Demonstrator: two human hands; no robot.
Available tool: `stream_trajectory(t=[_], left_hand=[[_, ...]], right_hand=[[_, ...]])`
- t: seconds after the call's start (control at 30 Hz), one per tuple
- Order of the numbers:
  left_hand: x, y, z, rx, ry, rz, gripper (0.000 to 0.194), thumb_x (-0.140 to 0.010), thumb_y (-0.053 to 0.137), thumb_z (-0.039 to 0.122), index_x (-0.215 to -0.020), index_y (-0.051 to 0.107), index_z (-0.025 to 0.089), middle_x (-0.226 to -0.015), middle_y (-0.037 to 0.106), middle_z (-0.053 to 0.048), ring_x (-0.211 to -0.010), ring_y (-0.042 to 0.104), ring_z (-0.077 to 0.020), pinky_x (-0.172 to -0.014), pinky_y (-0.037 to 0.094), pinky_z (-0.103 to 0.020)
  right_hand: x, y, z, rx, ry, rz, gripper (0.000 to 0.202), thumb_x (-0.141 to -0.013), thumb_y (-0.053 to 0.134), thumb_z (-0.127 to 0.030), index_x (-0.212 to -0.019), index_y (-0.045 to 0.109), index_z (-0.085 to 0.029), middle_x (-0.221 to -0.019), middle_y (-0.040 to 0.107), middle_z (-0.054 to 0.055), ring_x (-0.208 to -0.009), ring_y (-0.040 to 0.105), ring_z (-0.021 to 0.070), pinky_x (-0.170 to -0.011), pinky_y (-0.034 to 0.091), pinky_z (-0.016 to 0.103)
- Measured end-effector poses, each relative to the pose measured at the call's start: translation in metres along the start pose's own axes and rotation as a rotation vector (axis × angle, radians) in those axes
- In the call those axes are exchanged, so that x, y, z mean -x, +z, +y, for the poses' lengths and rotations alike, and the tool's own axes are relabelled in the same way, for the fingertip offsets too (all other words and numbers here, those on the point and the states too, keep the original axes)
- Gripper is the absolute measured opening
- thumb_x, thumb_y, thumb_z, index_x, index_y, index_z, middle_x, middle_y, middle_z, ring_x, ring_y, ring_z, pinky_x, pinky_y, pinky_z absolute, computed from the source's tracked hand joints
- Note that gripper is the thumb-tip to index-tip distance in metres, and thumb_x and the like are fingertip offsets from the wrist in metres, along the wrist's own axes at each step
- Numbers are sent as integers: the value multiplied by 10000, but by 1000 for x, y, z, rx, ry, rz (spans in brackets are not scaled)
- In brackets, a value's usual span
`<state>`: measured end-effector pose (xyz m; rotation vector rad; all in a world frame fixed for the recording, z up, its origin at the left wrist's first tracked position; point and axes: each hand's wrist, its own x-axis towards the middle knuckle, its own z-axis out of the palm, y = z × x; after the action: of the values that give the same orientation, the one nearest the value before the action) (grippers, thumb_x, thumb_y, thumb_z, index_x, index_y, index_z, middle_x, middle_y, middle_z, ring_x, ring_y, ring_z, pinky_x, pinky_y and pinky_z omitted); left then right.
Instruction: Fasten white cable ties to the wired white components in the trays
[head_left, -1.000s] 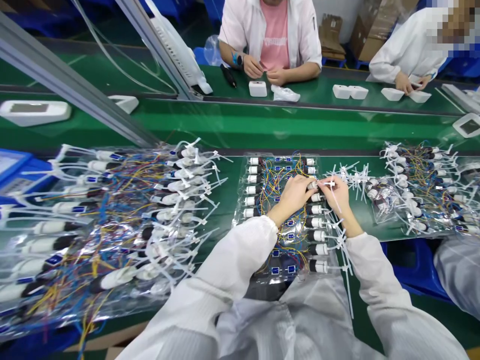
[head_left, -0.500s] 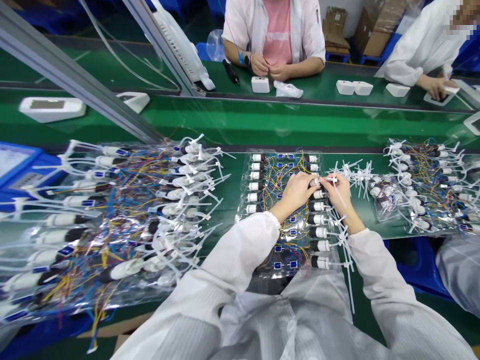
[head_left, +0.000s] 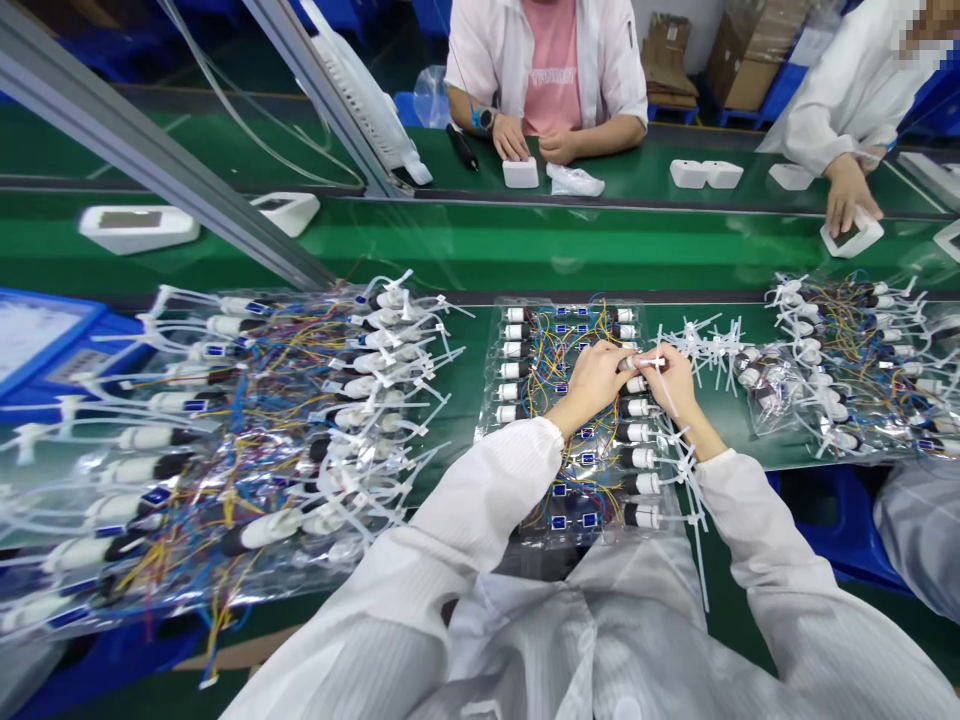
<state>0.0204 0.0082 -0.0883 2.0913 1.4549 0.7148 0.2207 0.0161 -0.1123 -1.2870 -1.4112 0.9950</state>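
My left hand (head_left: 596, 380) is closed, with thumb and fingertips pinching a small white cylindrical motor or pump (head_left: 627, 364). Directly beside it, my right hand (head_left: 670, 382) pinches thin white tubing with a small connector (head_left: 659, 362) against the cylinder's end; the fingertips partly hide the joint. Both hands are over a clear plastic tray (head_left: 487, 425). It bears rows of white-and-black cylinders (head_left: 637, 458), small blue parts (head_left: 559, 490) and coloured wires (head_left: 541, 365). White branched tubes (head_left: 684, 470) hang from cylinders in the right row, below my right hand.
Wired assemblies with tubes (head_left: 255, 525) cover the left; more (head_left: 862, 360) lie right. Loose white tube pieces (head_left: 712, 345) and a bagged bundle (head_left: 772, 390) lie between. Behind runs a green belt (head_left: 480, 245) with white cases (head_left: 139, 228). Two co-workers sit opposite. A metal post (head_left: 187, 170) slants across.
My hands stay together at the cylinder, with only slight finger shifts. White cases at left have moved right. The right co-worker's hand brings a case to the belt; the other co-worker now touches a case.
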Motion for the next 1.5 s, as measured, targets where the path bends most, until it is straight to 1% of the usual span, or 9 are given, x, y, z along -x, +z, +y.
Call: stream_trajectory(t=[0.13, 0.33, 0.67, 0.97, 1.13, 1.23, 1.4, 1.47, 1.5], left_hand=[[-1, 0, 2, -16, -6, 6, 381, -1243, 742, 494, -1447, 966, 263, -1354, 922, -189, -1360, 809, -401, -1198, 616, -559], [-1, 2, 1, -1, 11, 33, 332, -1216, 793, 502, -1405, 978, 301, -1325, 926, -166, -1328, 817, -392, -1194, 635, -559], [-1, 3, 1, 21, -28, 22, 316, -1170, 880, 307, -1469, 951, 235, -1363, 905, -174, -1371, 819, -391, -1227, 628, -560], [-2, 3, -2, 17, -58, 34, 297, -1141, 915, 320, -1426, 971, 257, -1340, 920, -155, -1336, 840, -386, -1204, 651, -536], [-2, 7, -7, 34, 29, 84, 300, -1100, 952, 341, -1391, 956, 268, -1350, 940, -137, -1313, 844, -389, -1217, 654, -576], [1, 5, -7, 89, 104, 188, 341, -1046, 987, 288, -1374, 915, 230, -1429, 921, -150, -1360, 836, -382, -1258, 652, -589], [3, -18, -4, 88, 217, 433, 146, -1163, 779, 243, -1272, 876, 248, -1396, 913, -132, -1393, 822, -338, -1321, 626, -590], [-6, -27, -3, 42, 250, 386, 208, -1187, 700, 217, -1297, 874, 245, -1388, 910, -133, -1386, 820, -335, -1316, 629, -582], [-13, -29, -2, 9, 258, 311, 251, -1191, 664, 194, -1316, 877, 241, -1403, 908, -135, -1395, 818, -332, -1320, 627, -571]], right_hand=[[-3, -4, 0, -5, -7, -6, 396, -910, 932, -607, -941, 683, -300, -958, 803, 32, -924, 737, 254, -927, 633, 434], [-5, -8, -3, 32, 9, -39, 391, -906, 934, -541, -998, 648, -291, -940, 756, 15, -914, 672, 232, -899, 604, 403], [-5, -3, -10, 84, 46, -40, 410, -827, 954, -537, -903, 644, -280, -882, 783, 23, -903, 685, 246, -856, 581, 391], [-6, -6, -7, 87, 72, -73, 319, -864, 925, -477, -898, 685, -270, -892, 787, 18, -897, 673, 235, -917, 595, 396], [-8, -6, -6, 36, 54, -85, 290, -951, 833, -506, -1055, 680, -283, -993, 806, 23, -958, 722, 239, -967, 640, 405], [-8, -7, -7, 36, 44, -87, 331, -955, 835, -528, -1128, 675, -295, -1011, 814, 26, -975, 752, 249, -967, 662, 410], [6, -36, -15, 121, 3, -80, 340, -807, 919, -436, -1078, 775, -290, -802, 754, 1, -779, 688, 251, -813, 632, 410], [16, -57, -18, 161, -22, -31, 340, -782, 918, -428, -1066, 809, -276, -843, 784, 25, -792, 686, 251, -826, 629, 416], [22, -68, -19, 175, -31, 6, 340, -795, 905, -449, -1070, 814, -271, -903, 812, 45, -826, 702, 256, -841, 633, 420]])
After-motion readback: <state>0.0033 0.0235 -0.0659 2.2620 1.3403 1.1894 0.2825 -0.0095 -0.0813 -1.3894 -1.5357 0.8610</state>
